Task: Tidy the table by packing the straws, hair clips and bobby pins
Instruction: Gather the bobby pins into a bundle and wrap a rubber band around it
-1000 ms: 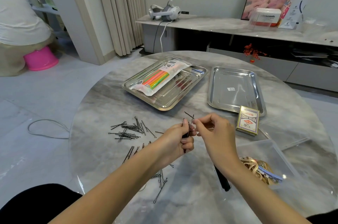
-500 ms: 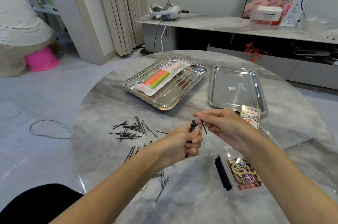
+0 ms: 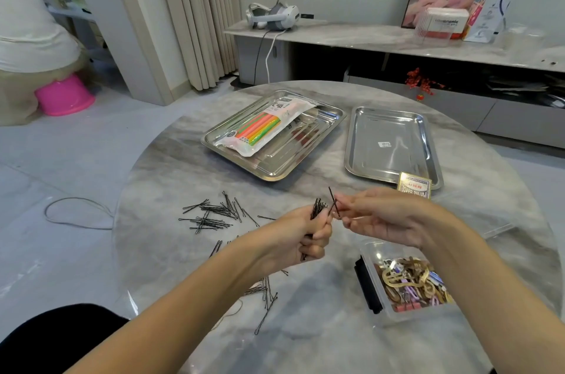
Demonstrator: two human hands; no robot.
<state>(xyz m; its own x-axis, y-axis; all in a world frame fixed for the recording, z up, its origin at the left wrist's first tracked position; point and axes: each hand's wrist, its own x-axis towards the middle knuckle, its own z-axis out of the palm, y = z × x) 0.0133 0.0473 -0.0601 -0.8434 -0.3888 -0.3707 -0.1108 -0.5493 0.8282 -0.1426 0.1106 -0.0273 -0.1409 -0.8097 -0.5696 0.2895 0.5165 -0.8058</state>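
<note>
Left hand [image 3: 305, 233]: grip clamped round a bobby pin bundle [image 3: 318, 208].
Right hand [image 3: 382, 217]: grip pinching a single pin [image 3: 333, 201], just beside the bundle.
Loose pins [image 3: 214, 216]: scattered left; some near the table's front edge.
Straws [image 3: 263, 127]: bagged, in the left tray [image 3: 275, 172].
Hair clips [image 3: 406, 285]: in the clear box [image 3: 371, 251], under the right forearm.
Open room: bare table [image 3: 305, 187] between the trays and the hands.

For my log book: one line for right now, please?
left hand: grips bobby pin bundle | right hand: pinches single bobby pin | loose pins: on table
</note>
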